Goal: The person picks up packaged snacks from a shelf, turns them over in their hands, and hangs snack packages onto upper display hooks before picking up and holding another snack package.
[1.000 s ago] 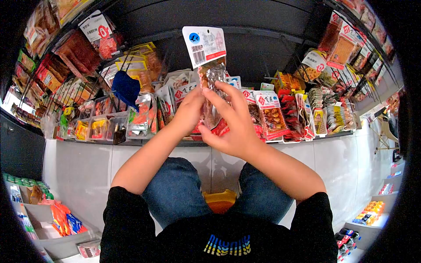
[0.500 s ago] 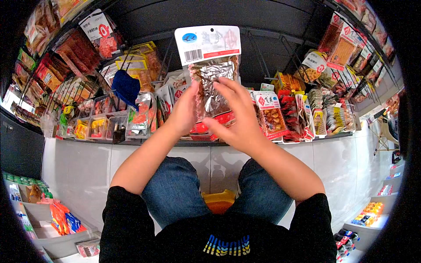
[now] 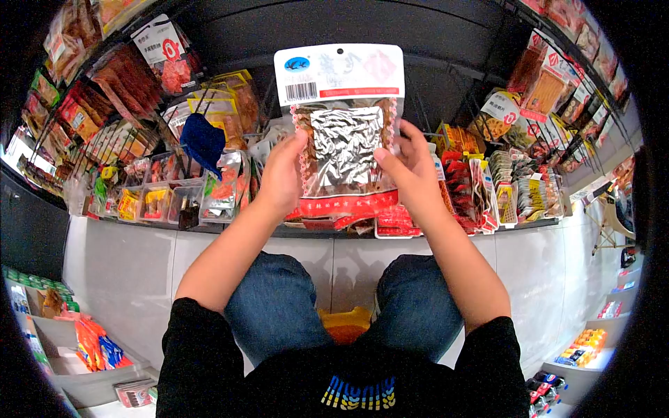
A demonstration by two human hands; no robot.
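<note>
A flat snack packet (image 3: 345, 143) is upright in front of me, its white header with a barcode on top, a silver panel in the middle and a red strip along the bottom. My left hand (image 3: 282, 177) holds its left edge, with the fingers partly hidden behind it. On the right edge my right hand (image 3: 411, 171) grips it, thumb on the front near the silver panel and fingers behind. Red and white packets (image 3: 398, 224) lie on the shelf just below and behind the held one.
Hanging snack packets (image 3: 125, 87) fill the left rack, and more (image 3: 543, 80) hang at the right. A dark blue object (image 3: 202, 141) sticks out at the left. Clear bins (image 3: 155, 203) line the shelf front. Below, a yellow-orange object (image 3: 346, 324) sits between my knees.
The packet has turned from nearly edge-on to face me squarely and now looks larger. My right hand has moved right, from the packet's front to its right edge.
</note>
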